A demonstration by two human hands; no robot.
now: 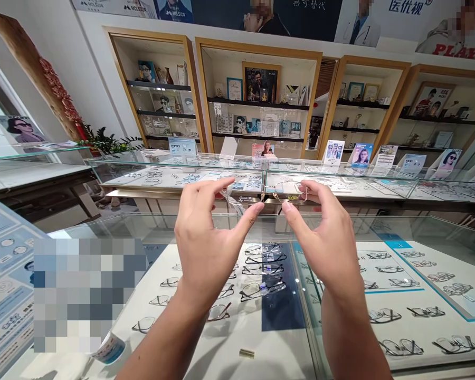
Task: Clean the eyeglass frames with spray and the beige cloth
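Between my two raised hands is a pair of thin-rimmed eyeglasses (275,193), held up above the glass display case. Yellow lettering shows on the lens to the right, and faint pale print on the one to the left. My left hand (206,227) pinches the left side of the frame between thumb and fingers. At the other side, the thumb and fingers of my right hand (324,232) close on the rim. The temples are mostly hidden or too thin to follow. Below the hands, several rows of eyeglasses (263,285) lie inside the case.
Under my forearms is a glass display case (269,359) with a small gold-coloured piece (247,353) near its front. A paper cup (108,348) and a blue printed board (8,295) stand at left. Another glass counter (166,177) and wooden-framed shelves (200,95) line the back.
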